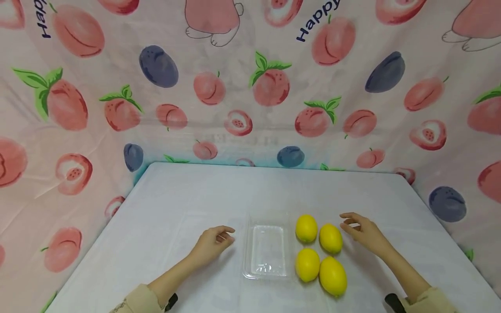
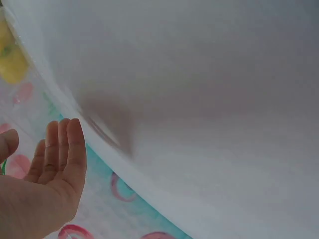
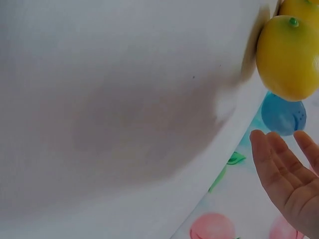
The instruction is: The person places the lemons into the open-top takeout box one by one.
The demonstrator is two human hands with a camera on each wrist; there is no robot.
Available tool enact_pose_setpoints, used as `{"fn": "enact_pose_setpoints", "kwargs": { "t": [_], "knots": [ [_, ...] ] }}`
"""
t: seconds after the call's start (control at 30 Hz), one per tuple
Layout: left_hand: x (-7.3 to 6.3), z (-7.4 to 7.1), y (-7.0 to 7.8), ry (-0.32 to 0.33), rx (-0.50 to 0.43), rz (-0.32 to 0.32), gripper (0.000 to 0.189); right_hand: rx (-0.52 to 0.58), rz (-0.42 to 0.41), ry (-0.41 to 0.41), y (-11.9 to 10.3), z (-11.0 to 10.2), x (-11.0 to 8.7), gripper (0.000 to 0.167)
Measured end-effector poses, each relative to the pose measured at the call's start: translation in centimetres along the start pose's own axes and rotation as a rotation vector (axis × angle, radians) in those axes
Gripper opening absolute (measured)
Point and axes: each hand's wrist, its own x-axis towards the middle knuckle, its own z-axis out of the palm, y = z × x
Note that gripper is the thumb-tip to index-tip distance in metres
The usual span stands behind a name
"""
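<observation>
- Tray of clear rectangular plastic [image 1: 269,250], just beside the left hand's [image 1: 211,245] fingertips
- Four oval yellow lemons [image 1: 308,264], between tray and right hand's [image 1: 365,234] fingertips
- Left fingers together, thumb apart
- Right fingers relaxed, slightly parted

The left hand [image 2: 47,184], fingers nearly straight, shows against a pink-printed cloth [image 2: 104,209]; near its fingertips the white counter [image 2: 219,89] bears a shadow [image 2: 112,117]; beyond its thumb, a partly cropped yellow fruit [image 2: 12,62].

Left hand [image 1: 213,244] and right hand [image 1: 365,234] well apart, relaxed

The left forearm [image 1: 170,278] and right forearm [image 1: 407,273] angle forward and inward, the hands facing each other. The left palm [image 2: 40,204] shows in its wrist view, four fingers [image 2: 75,144] side by side, thumb [image 2: 7,144] apart.
</observation>
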Motion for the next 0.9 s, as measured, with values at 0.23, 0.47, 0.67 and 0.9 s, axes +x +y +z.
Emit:
{"fn": "enact_pose_setpoints", "kwargs": {
  "t": [0.23, 0.47, 0.67, 0.9],
  "knots": [
    [0.5, 0.9, 0.7, -0.103, -0.287, -0.093, 0.037, 0.07, 0.039, -0.048, -0.5, 0.5, 0.4, 0.046],
    [0.6, 1.5, 1.9, -0.119, -0.454, -0.235, 0.039, 0.093, 0.062, -0.09, -1.0, 0.6, 0.6, 0.05],
    [0.6, 1.9, 2.2, -0.166, -0.598, -0.34, 0.041, 0.1, 0.076, -0.114, -1.3, 0.6, 1.1, 0.051],
    [0.5, 2.2, 2.2, -0.184, -0.655, -0.366, 0.04, 0.115, 0.115, -0.155, -1.2, 0.8, 1.5, 0.057]
  ]
}}
